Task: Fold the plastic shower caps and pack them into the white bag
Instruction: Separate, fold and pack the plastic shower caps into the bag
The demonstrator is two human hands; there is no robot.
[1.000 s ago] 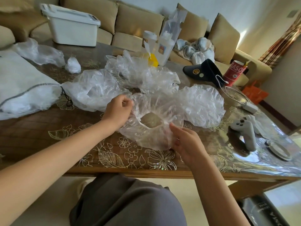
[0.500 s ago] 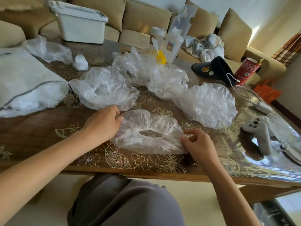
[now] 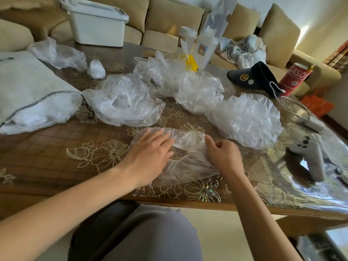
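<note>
Floral table [image 3: 47, 151]: left hand [image 3: 148, 157] flat on one shower cap [image 3: 188, 166]; right hand [image 3: 224, 157] curled, grip unclear; four loose caps [image 3: 122, 102] behind; white bag [image 3: 28, 91] cropped.

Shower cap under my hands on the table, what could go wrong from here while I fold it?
1. The shower cap is thin, crinkled plastic. It may spring open if the flat left hand lifts before the right hand finishes the fold.
2. It lies near the front edge of the table, on a glossy cover, so it could slide off.
3. The white bag sits far to the left, so the fold may loosen on the way there.
</note>
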